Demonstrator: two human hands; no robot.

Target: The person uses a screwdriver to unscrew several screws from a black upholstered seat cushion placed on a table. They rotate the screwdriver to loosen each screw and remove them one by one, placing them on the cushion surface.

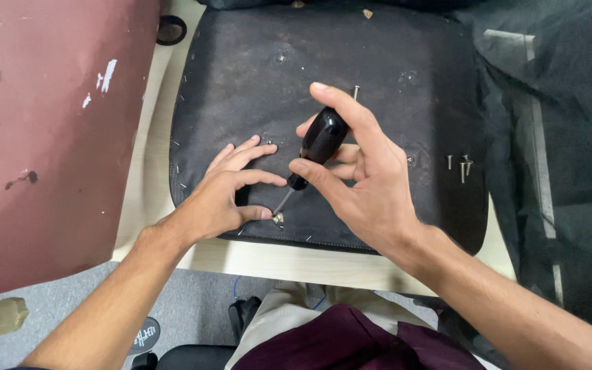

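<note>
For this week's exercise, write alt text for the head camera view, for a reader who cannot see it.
A right hand holds a black-handled screwdriver tilted onto a screw in a dark fabric-covered panel, while the left hand steadies the screw. Loose screws lie on the panel to the right.

Screwdriver's thin metal shaft (pixel 284 203) partly hidden behind left hand's thumb (pixel 258 214), tip too small to make out. Small metal fitting (pixel 278 218) at near edge of black fabric-covered seat panel (pixel 241 75) too tiny to identify. Far edge of panel cut off by frame. Maroon board (pixel 42 137) at left cropped likewise.
</note>
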